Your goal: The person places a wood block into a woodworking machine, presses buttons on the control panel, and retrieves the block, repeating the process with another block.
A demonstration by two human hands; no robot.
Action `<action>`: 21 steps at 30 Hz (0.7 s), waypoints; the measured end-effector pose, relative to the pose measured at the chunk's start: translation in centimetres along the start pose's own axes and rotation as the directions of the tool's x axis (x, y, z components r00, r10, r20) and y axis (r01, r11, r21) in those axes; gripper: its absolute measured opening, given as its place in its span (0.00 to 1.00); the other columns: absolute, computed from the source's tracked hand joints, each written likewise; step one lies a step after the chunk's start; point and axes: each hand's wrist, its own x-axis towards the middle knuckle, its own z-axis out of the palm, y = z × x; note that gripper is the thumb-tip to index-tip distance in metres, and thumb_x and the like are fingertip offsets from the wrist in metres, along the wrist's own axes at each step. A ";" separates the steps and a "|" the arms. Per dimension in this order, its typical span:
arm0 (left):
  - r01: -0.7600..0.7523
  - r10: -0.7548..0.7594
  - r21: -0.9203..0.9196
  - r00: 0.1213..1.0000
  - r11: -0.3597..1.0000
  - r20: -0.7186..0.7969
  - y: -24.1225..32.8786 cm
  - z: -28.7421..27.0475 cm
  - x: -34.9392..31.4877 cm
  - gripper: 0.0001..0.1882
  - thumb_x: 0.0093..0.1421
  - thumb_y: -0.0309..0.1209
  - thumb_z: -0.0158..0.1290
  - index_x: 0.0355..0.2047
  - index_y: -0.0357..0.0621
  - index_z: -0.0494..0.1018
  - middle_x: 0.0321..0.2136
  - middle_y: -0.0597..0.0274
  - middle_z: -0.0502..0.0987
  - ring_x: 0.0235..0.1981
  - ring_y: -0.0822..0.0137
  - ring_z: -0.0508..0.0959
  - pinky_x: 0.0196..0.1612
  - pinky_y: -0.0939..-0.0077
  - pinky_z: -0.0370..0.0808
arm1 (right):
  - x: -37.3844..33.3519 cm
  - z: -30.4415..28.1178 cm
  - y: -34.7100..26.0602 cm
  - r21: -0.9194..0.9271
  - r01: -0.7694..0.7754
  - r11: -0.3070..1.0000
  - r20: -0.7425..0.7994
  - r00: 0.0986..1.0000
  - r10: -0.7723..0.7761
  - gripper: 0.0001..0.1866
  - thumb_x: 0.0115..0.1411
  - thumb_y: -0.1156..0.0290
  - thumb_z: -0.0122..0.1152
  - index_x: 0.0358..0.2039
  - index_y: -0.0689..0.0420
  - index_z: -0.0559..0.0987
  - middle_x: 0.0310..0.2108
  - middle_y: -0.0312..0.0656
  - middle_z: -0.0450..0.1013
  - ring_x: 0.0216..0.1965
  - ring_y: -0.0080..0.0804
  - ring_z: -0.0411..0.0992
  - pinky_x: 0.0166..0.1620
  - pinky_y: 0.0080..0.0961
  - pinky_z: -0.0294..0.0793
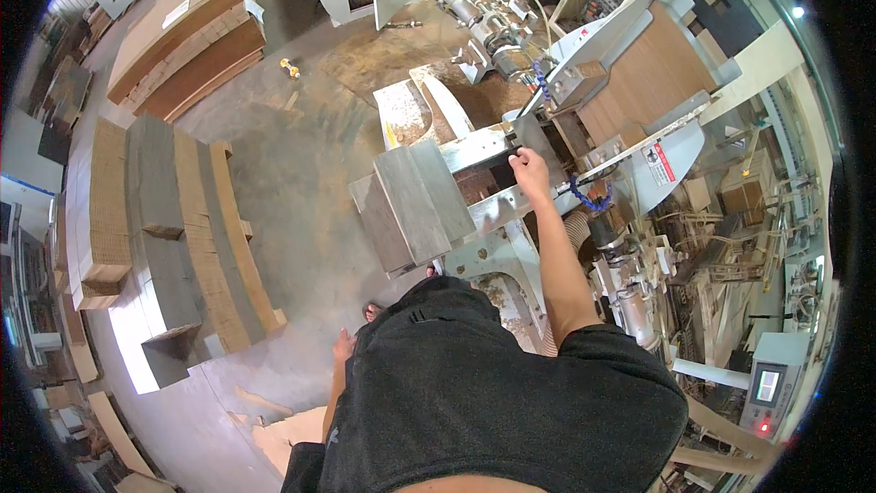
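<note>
My right hand (530,172) reaches out over the bed of a woodworking machine (497,210). Its fingers are curled together at the bed's inner end, beside a small dark part; what they hold is hidden. A stack of grey-faced boards (415,206) rests on the near left end of the bed, its top pieces lying askew. Low at my left side hangs my left hand (344,345), partly cut off by my dark shirt. Its visible fingers are loosely extended, with nothing seen in them.
Several long grey and tan wood pieces (196,219) are stacked at the left. Behind them lies a big pile of brown panels (187,41). A motor unit (470,14) stands beyond the bed, a wood panel (648,78) leans upright to its right, and a control box (774,384) sits at lower right.
</note>
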 end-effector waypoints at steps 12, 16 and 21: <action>0.113 -0.187 -0.881 0.982 0.459 0.028 0.3 0.4 -2.5 0.21 0.59 0.48 0.45 0.32 0.40 0.69 0.24 0.58 0.72 0.21 0.66 0.71 0.25 0.75 0.70 | 5.0 -0.7 0.5 -0.721 -0.150 0.677 0.103 0.942 0.319 0.24 0.51 0.66 0.56 0.49 0.61 0.67 0.47 0.52 0.67 0.48 0.46 0.68 0.48 0.40 0.69; -0.152 0.091 -0.271 0.970 0.950 -0.224 -8.8 4.0 1.4 0.20 0.57 0.47 0.48 0.36 0.42 0.66 0.28 0.54 0.74 0.27 0.57 0.75 0.31 0.65 0.71 | 3.2 -1.1 -2.6 -0.604 0.008 0.797 0.305 0.926 0.221 0.15 0.50 0.68 0.56 0.37 0.62 0.76 0.35 0.52 0.74 0.42 0.49 0.71 0.44 0.38 0.70; 0.084 -0.088 -0.057 0.993 0.995 -0.081 -10.9 4.7 2.9 0.22 0.56 0.47 0.48 0.42 0.44 0.64 0.32 0.49 0.75 0.35 0.49 0.75 0.37 0.57 0.70 | -0.6 -2.0 -7.0 0.068 -0.215 0.974 0.427 0.889 0.166 0.14 0.52 0.68 0.57 0.36 0.64 0.76 0.29 0.38 0.74 0.30 0.24 0.69 0.34 0.21 0.67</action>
